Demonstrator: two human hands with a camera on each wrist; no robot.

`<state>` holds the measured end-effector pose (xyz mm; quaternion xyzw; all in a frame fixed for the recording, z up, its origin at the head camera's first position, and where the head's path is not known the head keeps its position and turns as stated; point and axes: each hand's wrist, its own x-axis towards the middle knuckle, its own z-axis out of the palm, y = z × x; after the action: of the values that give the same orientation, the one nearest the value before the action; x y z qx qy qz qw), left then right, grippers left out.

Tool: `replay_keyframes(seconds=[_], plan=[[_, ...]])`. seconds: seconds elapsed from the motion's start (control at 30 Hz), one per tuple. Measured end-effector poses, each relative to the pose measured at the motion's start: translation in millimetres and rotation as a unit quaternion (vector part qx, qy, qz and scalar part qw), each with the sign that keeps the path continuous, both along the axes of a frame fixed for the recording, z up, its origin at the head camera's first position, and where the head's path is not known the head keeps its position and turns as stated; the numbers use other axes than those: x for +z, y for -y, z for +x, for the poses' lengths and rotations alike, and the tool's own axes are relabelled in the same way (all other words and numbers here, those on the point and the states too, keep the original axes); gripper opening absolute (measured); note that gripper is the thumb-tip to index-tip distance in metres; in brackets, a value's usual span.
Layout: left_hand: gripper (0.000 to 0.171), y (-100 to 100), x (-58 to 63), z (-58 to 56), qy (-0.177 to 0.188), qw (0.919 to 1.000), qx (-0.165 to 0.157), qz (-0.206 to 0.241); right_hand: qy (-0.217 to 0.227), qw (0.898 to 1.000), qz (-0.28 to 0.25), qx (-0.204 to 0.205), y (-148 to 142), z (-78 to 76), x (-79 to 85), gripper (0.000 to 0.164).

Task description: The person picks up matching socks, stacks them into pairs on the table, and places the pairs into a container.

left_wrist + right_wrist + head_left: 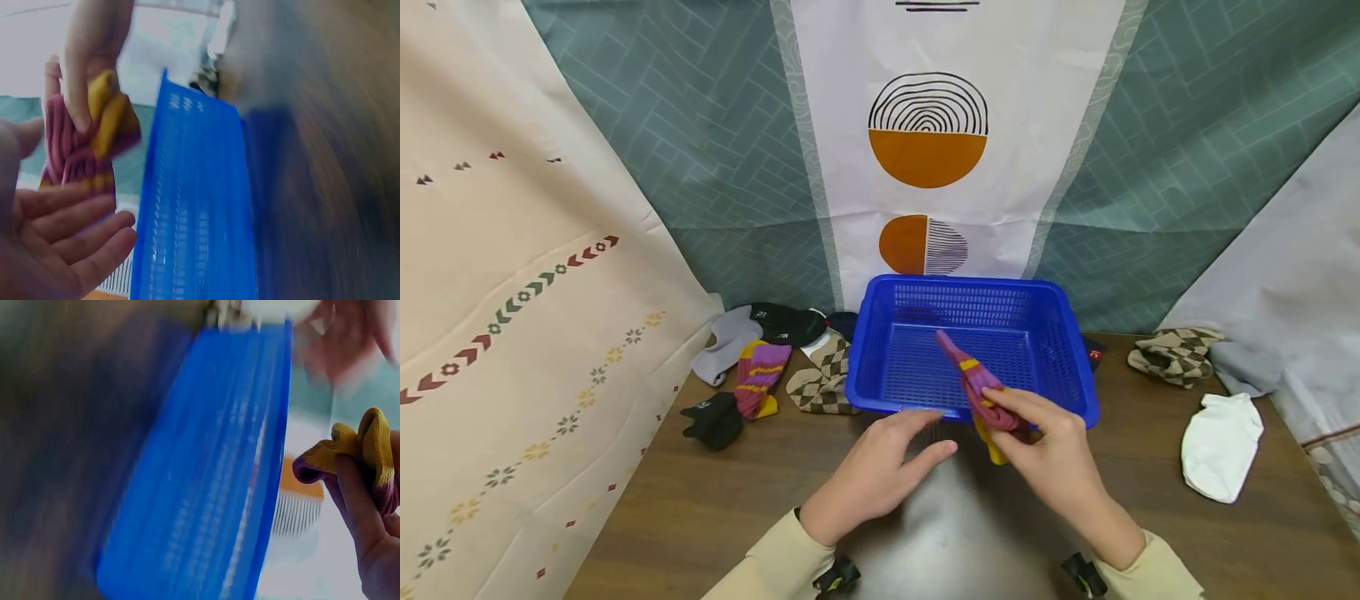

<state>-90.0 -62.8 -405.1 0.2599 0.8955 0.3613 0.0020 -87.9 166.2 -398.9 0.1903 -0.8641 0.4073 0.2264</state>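
Observation:
My right hand [1052, 450] pinches a pink, purple and yellow striped sock [973, 379] between thumb and fingers. The sock hangs over the front rim of a blue plastic basket [868, 354], its narrow pink end pointing into it. In the right wrist view, folded yellow parts of the sock [375, 447] stick up past the fingers. My left hand [880, 467] is left of the sock by the basket's front edge, holding nothing, thumb apart from the fingers. Its fingers [94, 250] look extended in the left wrist view, below the sock.
Left of the basket lie another striped sock [762, 375], a checkered sock [823, 383], a grey sock [730, 337] and black socks [715, 421]. To the right are a checkered sock [1176, 354], a grey one [1243, 367] and a white one [1221, 450]. Patterned cloth [737, 125] hangs behind.

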Motion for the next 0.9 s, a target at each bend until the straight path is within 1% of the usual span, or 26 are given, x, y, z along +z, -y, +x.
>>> replay_keyframes(seconds=[0.03, 0.07, 0.17, 0.2, 0.27, 0.33, 0.37, 0.43, 0.5, 0.57, 0.63, 0.7, 0.73, 0.8, 0.83, 0.9], plan=[[0.049, -2.5, 1.2, -0.9, 0.018, 0.9992, -0.003, 0.035, -0.004, 1.0, -0.003, 0.018, 6.9, 3.2, -1.8, 0.048], [0.051, -4.9, 2.4, -1.7, 0.038, 0.9967, -0.009, 0.071, -0.008, 0.999, -0.006, 0.036, 13.1, 5.7, -4.0, 0.049], [0.048, -10.4, 4.2, -4.2, 0.091, 0.9826, -0.015, 0.161, -0.001, 0.996, -0.005, 0.089, 26.9, 11.7, -9.6, 0.06], [0.047, -11.5, 4.5, -5.0, 0.103, 0.9776, -0.014, 0.183, 0.004, 0.995, -0.002, 0.104, 29.9, 13.1, -10.8, 0.065], [0.044, -11.9, 6.5, -5.3, 0.13, 0.968, 0.0, 0.215, 0.039, 0.991, 0.002, 0.131, 32.7, 16.0, -12.3, 0.076], [0.039, -11.1, 11.8, -5.1, 0.144, 0.96, 0.018, 0.24, 0.074, 0.985, -0.004, 0.155, 33.2, 18.4, -11.2, 0.084], [0.035, -10.1, 15.2, -5.1, 0.15, 0.9557, 0.024, 0.252, 0.084, 0.983, -0.011, 0.163, 32.9, 18.8, -10.6, 0.086], [0.028, -7.6, 23.1, -5.1, 0.154, 0.9504, 0.034, 0.268, 0.092, 0.98, -0.031, 0.172, 31.5, 18.1, -9.1, 0.084], [0.022, -4.7, 29.6, -5.9, 0.157, 0.9471, 0.036, 0.278, 0.088, 0.982, -0.052, 0.161, 29.5, 15.9, -7.8, 0.075], [0.019, -1.5, 32.4, -7.0, 0.163, 0.9438, 0.027, 0.287, 0.081, 0.987, -0.066, 0.124, 27.0, 12.3, -6.8, 0.064], [0.019, 1.1, 29.0, -9.8, 0.17, 0.9424, 0.008, 0.288, 0.085, 0.991, -0.075, 0.074, 24.6, 8.2, -5.4, 0.055], [0.018, 3.2, 22.3, -12.6, 0.176, 0.9421, -0.017, 0.285, 0.109, 0.991, -0.07, 0.026, 21.9, 4.3, -4.3, 0.051], [0.019, 4.0, 18.5, -13.8, 0.176, 0.9422, -0.032, 0.283, 0.13, 0.989, -0.064, 0.012, 20.9, 2.7, -3.5, 0.05], [0.021, 5.4, 10.9, -16.0, 0.177, 0.9423, -0.064, 0.277, 0.179, 0.982, -0.059, 0.002, 19.8, 0.3, -1.8, 0.053], [0.023, 5.9, 8.9, -16.1, 0.177, 0.9419, -0.08, 0.274, 0.205, 0.977, -0.06, 0.008, 19.6, -0.5, -1.2, 0.054], [0.026, 6.2, 7.1, -15.6, 0.182, 0.9395, -0.108, 0.27, 0.245, 0.966, -0.079, 0.039, 20.4, -1.5, 0.6, 0.056]])
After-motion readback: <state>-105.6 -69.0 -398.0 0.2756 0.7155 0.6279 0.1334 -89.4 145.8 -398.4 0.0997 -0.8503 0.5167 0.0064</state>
